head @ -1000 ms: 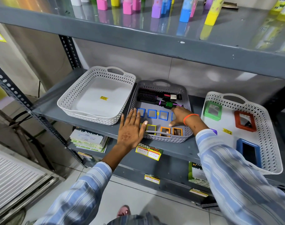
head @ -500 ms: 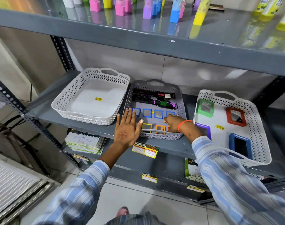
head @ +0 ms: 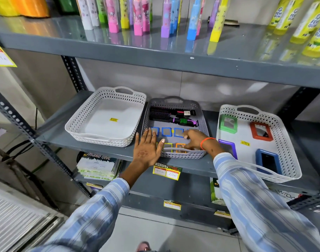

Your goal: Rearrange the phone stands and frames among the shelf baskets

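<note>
On the middle shelf (head: 51, 137) we see three perforated baskets in a row: an empty white basket (head: 108, 117) on the left, a grey basket (head: 175, 128) in the middle, and a second white basket (head: 255, 140) on the right. In the grey basket, two hairbrushes (head: 166, 114) lie across the back, small blue frames (head: 166, 131) sit in a row mid-basket, and a yellow frame (head: 168, 147) and orange frame (head: 180, 148) sit near the front wall. Our left hand (head: 148, 148) lies flat, fingers spread wide, over the grey basket's front-left corner, holding nothing. Our right hand (head: 193, 140) reaches into the grey basket from the right, fingers curled down over the small frames near the orange one; we cannot tell if it grips anything, as the hand is blurred. An orange thread band (head: 205, 142) circles that wrist. The right white basket holds larger pieces, well apart: a green frame (head: 228, 123) back-left, a red frame (head: 261, 131) back-right, a purple frame (head: 228, 148) front-left partly hidden by our sleeve, and a blue frame (head: 268, 160) front-right. A yellow price tag (head: 167, 170) hangs on the shelf edge below the grey basket. Glue tubes (head: 192, 17) stand on the upper shelf.
</note>
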The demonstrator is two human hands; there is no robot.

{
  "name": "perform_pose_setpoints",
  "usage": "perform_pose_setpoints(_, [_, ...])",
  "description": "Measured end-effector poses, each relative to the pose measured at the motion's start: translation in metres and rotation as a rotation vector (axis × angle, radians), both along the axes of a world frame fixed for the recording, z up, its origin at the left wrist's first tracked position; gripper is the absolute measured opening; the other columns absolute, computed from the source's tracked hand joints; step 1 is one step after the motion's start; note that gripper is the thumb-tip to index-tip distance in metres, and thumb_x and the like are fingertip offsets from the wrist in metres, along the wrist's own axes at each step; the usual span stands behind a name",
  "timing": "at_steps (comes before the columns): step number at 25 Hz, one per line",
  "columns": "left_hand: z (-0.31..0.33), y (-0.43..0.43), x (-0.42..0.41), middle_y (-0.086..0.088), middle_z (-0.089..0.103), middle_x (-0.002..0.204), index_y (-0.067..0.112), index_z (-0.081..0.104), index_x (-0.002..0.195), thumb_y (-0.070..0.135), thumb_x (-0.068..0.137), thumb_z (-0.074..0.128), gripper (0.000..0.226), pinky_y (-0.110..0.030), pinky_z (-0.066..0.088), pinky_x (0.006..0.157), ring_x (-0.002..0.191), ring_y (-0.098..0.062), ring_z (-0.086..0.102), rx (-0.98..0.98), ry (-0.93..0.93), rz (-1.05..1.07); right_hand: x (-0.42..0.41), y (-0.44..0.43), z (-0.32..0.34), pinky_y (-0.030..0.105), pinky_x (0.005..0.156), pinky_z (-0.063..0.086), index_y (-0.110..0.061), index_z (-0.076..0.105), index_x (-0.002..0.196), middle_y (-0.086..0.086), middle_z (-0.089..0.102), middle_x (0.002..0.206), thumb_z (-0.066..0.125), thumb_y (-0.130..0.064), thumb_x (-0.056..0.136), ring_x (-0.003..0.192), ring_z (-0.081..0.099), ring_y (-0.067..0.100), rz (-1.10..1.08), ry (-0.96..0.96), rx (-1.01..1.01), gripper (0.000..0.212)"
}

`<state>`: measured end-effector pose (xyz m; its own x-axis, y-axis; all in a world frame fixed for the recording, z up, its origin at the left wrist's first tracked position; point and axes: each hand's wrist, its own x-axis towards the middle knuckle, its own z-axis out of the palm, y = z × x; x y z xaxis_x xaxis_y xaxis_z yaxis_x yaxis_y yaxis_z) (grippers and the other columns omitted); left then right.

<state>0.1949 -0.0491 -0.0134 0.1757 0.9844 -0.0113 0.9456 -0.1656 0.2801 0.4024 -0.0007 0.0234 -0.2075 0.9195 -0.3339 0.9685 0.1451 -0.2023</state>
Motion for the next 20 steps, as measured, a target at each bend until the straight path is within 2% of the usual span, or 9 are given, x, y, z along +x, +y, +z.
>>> perform_pose_setpoints(2, [0.003,-0.002,0.004,-0.005,0.007,0.159,0.013,0.011,0.148,0.056,0.094,0.009,0.069,-0.045,-0.011,0.118,0.147,-0.017,-0.001,-0.024,0.013,-0.065,0.009,-0.011,0.016,0.039,0.108,0.042,-0.009,0.053,0.132,0.015,0.054,0.136,0.069,-0.029,0.083,0.126,0.049,0.032,-0.065,0.093,0.131,0.055])
perform_pose_setpoints(5, [0.01,-0.01,0.024,-0.004,0.03,0.154,0.015,0.03,0.143,0.054,0.093,0.024,0.064,-0.042,0.002,0.12,0.144,-0.018,0.02,0.014,-0.078,-0.256,0.041,-0.049,0.03,0.036,0.109,0.037,-0.007,0.05,0.135,0.018,0.052,0.135,0.064,-0.031,0.087,0.128,0.046,0.033,-0.21,0.191,0.314,0.056])
perform_pose_setpoints(7, [0.009,-0.016,0.039,-0.005,0.045,0.146,0.017,0.042,0.136,0.035,0.096,0.04,0.044,-0.041,0.011,0.118,0.137,-0.022,0.034,0.042,-0.152,-0.339,0.069,-0.084,0.026,0.037,0.109,0.037,-0.005,0.048,0.135,0.021,0.052,0.133,0.06,-0.027,0.088,0.126,0.046,0.036,-0.306,0.114,0.327,0.053])
perform_pose_setpoints(9, [0.007,-0.019,0.05,-0.005,0.054,0.137,0.016,0.051,0.13,0.019,0.094,0.047,0.036,-0.042,0.017,0.115,0.128,-0.026,0.045,0.064,-0.185,-0.33,0.088,-0.112,0.011,0.037,0.113,0.032,-0.007,0.05,0.134,0.019,0.056,0.132,0.052,-0.018,0.09,0.124,0.049,0.034,-0.344,-0.071,0.268,0.045])
perform_pose_setpoints(11, [0.004,-0.017,0.056,-0.007,0.063,0.126,0.016,0.059,0.121,0.013,0.093,0.048,0.03,-0.042,0.025,0.11,0.117,-0.031,0.053,0.081,-0.219,-0.282,0.096,-0.126,-0.002,0.038,0.119,0.024,-0.015,0.049,0.135,0.015,0.062,0.13,0.044,-0.005,0.088,0.122,0.055,0.029,-0.34,-0.181,0.262,0.048])
perform_pose_setpoints(13, [0.003,-0.016,0.056,-0.01,0.067,0.118,0.014,0.062,0.116,0.009,0.092,0.049,0.028,-0.042,0.031,0.103,0.109,-0.034,0.057,0.087,-0.212,-0.277,0.1,-0.135,-0.01,0.038,0.122,0.019,-0.021,0.046,0.137,0.011,0.065,0.127,0.04,0.004,0.085,0.121,0.057,0.026,-0.314,-0.208,0.334,0.058])
perform_pose_setpoints(17, [0.003,-0.011,0.039,-0.008,0.066,0.119,0.014,0.062,0.116,0.007,0.093,0.049,0.028,-0.042,0.032,0.103,0.109,-0.032,0.056,0.1,-0.154,-0.299,0.121,-0.151,-0.011,0.037,0.115,0.028,-0.025,0.044,0.138,0.007,0.063,0.13,0.041,0.005,0.085,0.122,0.054,0.027,-0.289,-0.253,0.419,0.061])
perform_pose_setpoints(20, [-0.001,-0.014,0.024,-0.008,0.066,0.119,0.016,0.061,0.117,0.006,0.092,0.047,0.029,-0.042,0.032,0.102,0.109,-0.033,0.056,0.065,-0.129,-0.305,0.127,-0.16,-0.008,0.038,0.109,0.035,-0.024,0.04,0.141,0.007,0.058,0.136,0.043,0.006,0.085,0.125,0.051,0.028,-0.243,-0.273,0.343,0.064])
